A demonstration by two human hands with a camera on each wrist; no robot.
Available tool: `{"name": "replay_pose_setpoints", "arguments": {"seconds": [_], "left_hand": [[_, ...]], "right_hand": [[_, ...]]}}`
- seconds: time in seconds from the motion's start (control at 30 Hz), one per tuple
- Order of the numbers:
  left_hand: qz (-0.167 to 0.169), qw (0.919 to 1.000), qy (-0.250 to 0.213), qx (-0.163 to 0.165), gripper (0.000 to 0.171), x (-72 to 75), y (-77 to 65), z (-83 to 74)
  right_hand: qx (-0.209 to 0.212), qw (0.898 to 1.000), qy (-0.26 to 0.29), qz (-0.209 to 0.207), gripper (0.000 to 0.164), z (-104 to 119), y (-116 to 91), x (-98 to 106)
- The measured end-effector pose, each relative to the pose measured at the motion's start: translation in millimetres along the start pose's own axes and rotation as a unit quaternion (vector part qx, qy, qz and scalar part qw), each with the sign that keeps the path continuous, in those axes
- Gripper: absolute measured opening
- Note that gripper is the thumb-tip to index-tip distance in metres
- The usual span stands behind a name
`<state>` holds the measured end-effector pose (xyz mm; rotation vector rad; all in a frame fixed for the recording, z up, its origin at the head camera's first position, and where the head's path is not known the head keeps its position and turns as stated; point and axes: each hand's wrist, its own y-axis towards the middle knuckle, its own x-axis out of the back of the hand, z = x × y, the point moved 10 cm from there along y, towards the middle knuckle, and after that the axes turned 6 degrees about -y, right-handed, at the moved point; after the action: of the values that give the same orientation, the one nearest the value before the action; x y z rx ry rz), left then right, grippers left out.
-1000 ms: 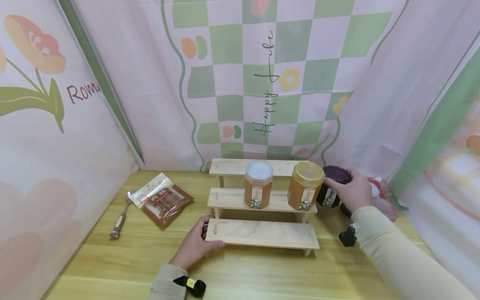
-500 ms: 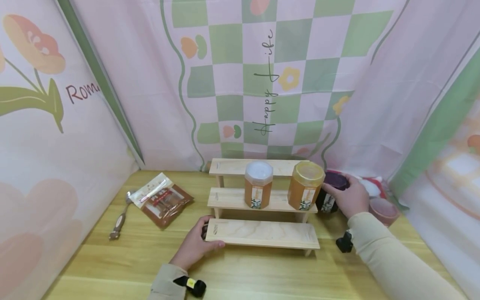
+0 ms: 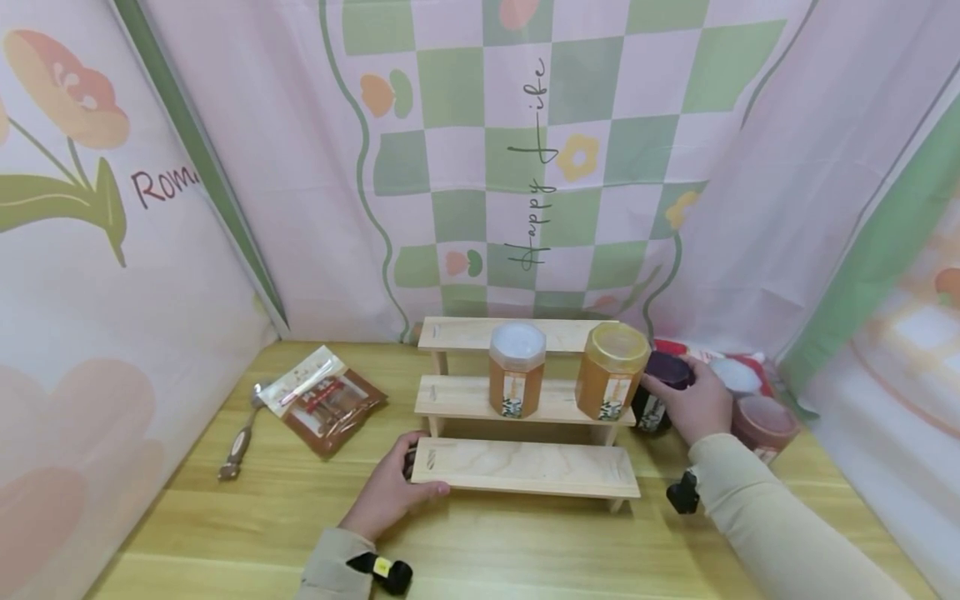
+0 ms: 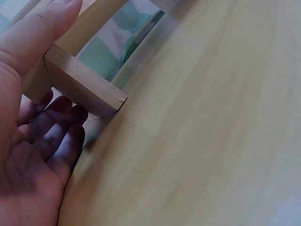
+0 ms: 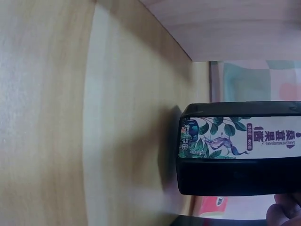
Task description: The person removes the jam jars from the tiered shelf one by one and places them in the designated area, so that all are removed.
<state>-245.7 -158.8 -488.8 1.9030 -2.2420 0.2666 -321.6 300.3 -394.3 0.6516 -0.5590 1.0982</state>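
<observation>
A three-step wooden shelf (image 3: 525,467) stands on the table. My left hand (image 3: 390,492) grips the left end of its lowest step, thumb along the front edge; in the left wrist view the fingers (image 4: 70,146) curl beside a wooden leg (image 4: 84,87). My right hand (image 3: 701,404) holds a dark jam jar (image 3: 670,371) by its upper part, upright, just right of the shelf. In the right wrist view the jar (image 5: 263,176) shows a white label with leaves and a bird. On the middle step sit a white-lidded honey jar (image 3: 517,375) and a yellow-lidded honey jar (image 3: 609,379).
Behind my right hand are a pink-lidded jar (image 3: 767,423), a white-lidded container (image 3: 735,377) and a red-and-white package (image 3: 675,347). On the left lie a brown snack packet (image 3: 330,408) and a grey-handled metal tool (image 3: 240,446). A patterned curtain (image 3: 517,167) hangs behind.
My right hand has moved the dark jar slightly nearer the front, and the pink-lidded jar and red-and-white package show more. My left hand and the shelf have stayed put.
</observation>
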Motion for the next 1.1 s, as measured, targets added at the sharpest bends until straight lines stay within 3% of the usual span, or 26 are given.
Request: {"name": "replay_pose_setpoints", "arguments": {"seconds": [0.47,1.1], "left_hand": [[-0.004,1.0,0.005,-0.006,0.099,1.5,0.1,-1.4],[0.001,0.9999,-0.006,-0.011,0.098,-0.9,-1.7,-3.3]], "right_hand": [[-0.014,0.999,0.019,0.03,0.106,-11.9,-3.1,-9.5],[0.027,0.996,-0.003,0.087,0.108,-6.2,1.5,-13.9]]}}
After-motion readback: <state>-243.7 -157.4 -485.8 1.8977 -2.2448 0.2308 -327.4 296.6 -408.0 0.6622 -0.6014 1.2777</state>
